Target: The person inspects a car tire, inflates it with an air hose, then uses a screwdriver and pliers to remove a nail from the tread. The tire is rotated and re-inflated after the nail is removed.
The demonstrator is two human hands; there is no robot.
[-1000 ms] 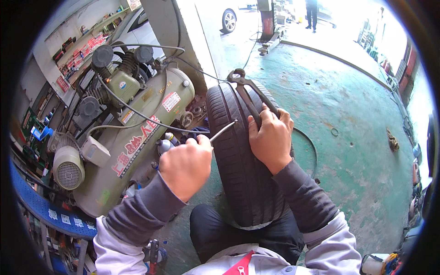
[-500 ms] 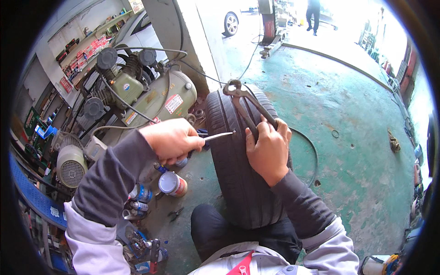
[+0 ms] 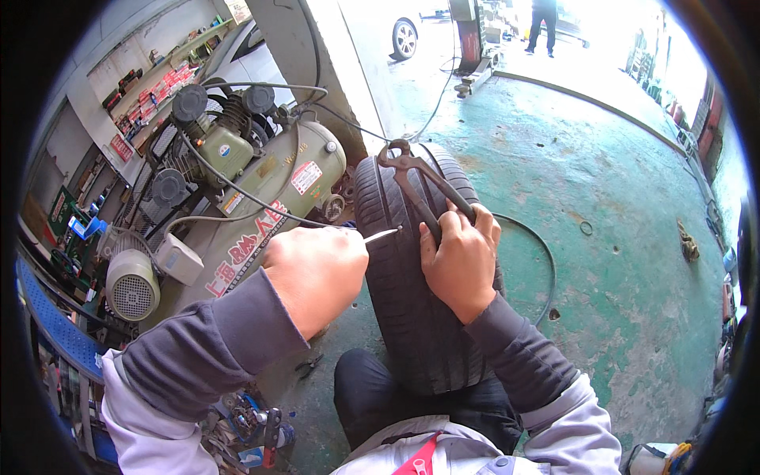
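A black tyre (image 3: 412,332) stands upright between my knees. My left hand (image 3: 313,277) is closed on a thin pale metal tool (image 3: 380,235), whose tip touches the tread at a small bright spot (image 3: 400,228), too small to name. My right hand (image 3: 461,261) grips a pair of dark iron pincers (image 3: 418,166) by the handles and rests against the tread, right of that spot. The pincers' head is over the top of the tyre, with the handles slightly apart. The far end of the tool in my left hand is hidden by my fingers.
A green air compressor (image 3: 277,166) with hoses is at left, beside a pillar (image 3: 309,55), a blue perforated ramp (image 3: 55,317) and cluttered shelves (image 3: 150,95). A hose (image 3: 542,245) loops over the green floor (image 3: 617,237). A person (image 3: 541,24) stands in the bright opening beyond.
My left hand moved up and left, then back down, with the tool's angle flatter than a second ago. The pincers and my right hand have shifted slightly left, the pincers' head also downward.
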